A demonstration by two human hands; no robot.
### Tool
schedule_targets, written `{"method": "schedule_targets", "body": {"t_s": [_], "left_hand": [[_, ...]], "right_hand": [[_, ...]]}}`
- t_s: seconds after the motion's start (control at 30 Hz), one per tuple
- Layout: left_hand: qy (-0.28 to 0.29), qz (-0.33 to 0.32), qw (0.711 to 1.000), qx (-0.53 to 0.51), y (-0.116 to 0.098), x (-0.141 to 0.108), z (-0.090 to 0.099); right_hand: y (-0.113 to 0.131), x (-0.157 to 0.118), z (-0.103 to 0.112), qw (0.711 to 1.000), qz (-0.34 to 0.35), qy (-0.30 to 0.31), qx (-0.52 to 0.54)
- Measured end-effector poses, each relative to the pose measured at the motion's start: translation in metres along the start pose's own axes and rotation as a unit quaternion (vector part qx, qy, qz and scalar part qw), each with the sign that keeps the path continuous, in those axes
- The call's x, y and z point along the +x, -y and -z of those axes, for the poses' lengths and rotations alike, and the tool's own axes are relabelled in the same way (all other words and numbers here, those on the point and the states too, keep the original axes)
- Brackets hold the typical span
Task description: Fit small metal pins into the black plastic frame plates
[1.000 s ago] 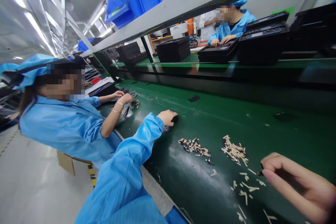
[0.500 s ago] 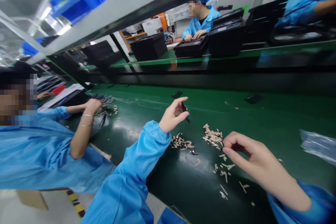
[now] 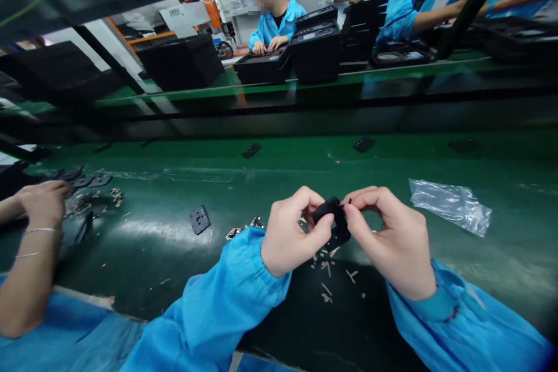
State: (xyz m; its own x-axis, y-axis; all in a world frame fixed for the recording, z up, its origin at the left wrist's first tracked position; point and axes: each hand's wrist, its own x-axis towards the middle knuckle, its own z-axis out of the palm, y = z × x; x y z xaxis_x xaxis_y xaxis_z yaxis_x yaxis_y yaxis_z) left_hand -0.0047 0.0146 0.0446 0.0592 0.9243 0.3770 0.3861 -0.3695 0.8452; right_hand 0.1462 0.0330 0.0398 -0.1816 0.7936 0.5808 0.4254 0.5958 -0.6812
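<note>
My left hand (image 3: 293, 233) is closed on a black plastic frame (image 3: 341, 236) with an opening in it, held tilted above the bench. Thumb and fingertips of my right hand (image 3: 392, 241) pinch a tiny dark piece (image 3: 347, 202) at the frame's upper right edge. Its exact kind is too small to tell. Below both hands, small beige strips (image 3: 326, 267) lie scattered. A heap of small beige and black pieces (image 3: 234, 233) shows partly behind my left sleeve. Further left lies a flat black plate with holes (image 3: 199, 220).
A clear plastic bag (image 3: 451, 203) lies on the green bench (image 3: 174, 270) to the right. Several dark flat parts (image 3: 251, 151) line its back. At far left, a co-worker's hand (image 3: 43, 200) is over more pieces. Black boxes (image 3: 316, 52) stand on the shelf beyond.
The view has turned to the right. My right hand has left the heap of small pieces and come up to the black part in my left hand. Both hands now meet at it.
</note>
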Motion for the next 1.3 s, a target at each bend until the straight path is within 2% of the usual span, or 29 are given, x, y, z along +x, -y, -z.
{"method": "schedule_targets", "body": {"t_s": [0.2, 0.53, 0.77, 0.9, 1.07, 1.3], "left_hand": [[-0.025, -0.042, 0.997, 0.056, -0.004, -0.004, -0.004], [-0.052, -0.104, 0.984, 0.132, -0.006, -0.006, -0.006], [-0.071, -0.163, 0.961, 0.210, -0.002, -0.008, -0.008], [-0.070, -0.160, 0.961, 0.212, -0.004, -0.007, -0.006], [-0.056, -0.143, 0.972, 0.176, -0.007, -0.005, -0.003], [-0.049, -0.134, 0.977, 0.158, -0.008, -0.005, 0.000]], "right_hand": [[0.001, -0.001, -0.002, 0.996, 0.065, -0.021, -0.062], [0.000, -0.004, -0.002, 0.989, 0.080, -0.021, -0.119], [0.002, -0.003, -0.002, 0.990, 0.083, -0.010, -0.115], [0.005, -0.002, 0.002, 0.996, 0.062, 0.022, -0.065], [0.006, 0.002, 0.007, 0.998, 0.003, 0.064, -0.006], [0.008, 0.004, 0.008, 0.997, -0.040, 0.064, 0.017]]}}
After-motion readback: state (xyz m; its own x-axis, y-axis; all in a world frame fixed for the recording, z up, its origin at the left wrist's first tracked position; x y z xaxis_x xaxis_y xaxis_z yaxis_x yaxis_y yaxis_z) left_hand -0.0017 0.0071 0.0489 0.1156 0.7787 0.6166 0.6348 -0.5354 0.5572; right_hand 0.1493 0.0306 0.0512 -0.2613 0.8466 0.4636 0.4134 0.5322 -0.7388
